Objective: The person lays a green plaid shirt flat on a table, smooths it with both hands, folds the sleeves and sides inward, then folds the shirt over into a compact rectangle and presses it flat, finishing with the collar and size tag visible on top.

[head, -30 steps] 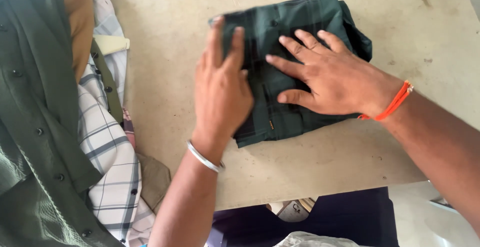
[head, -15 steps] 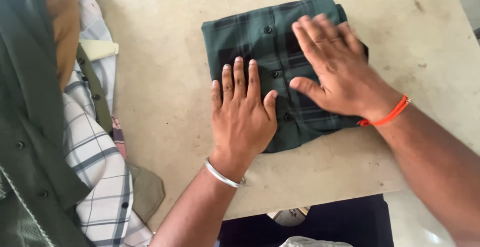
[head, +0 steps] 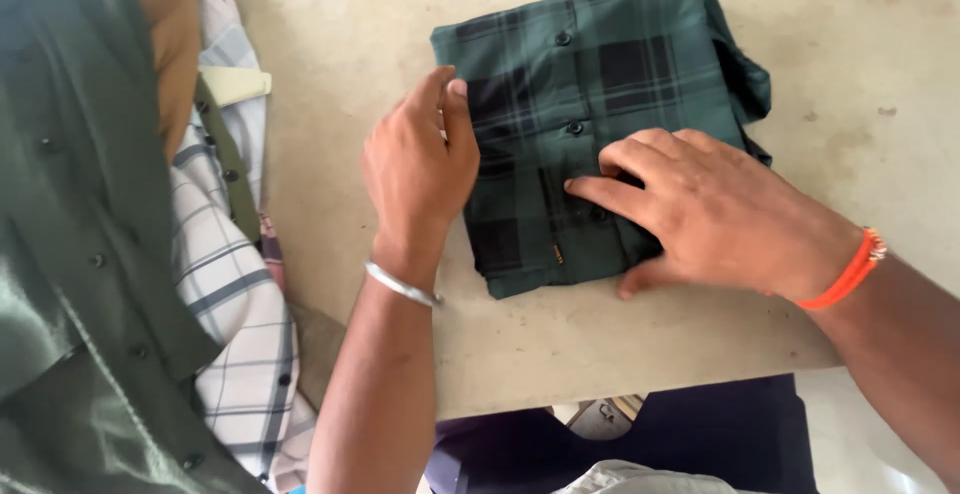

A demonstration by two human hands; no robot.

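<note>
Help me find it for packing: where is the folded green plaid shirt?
The folded green plaid shirt lies on the table, upper centre of the head view, between the left hand and right hand.

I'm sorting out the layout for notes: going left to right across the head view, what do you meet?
Dark green shirt → white checked shirt → left hand → folded green plaid shirt → right hand → orange wristband.
</note>
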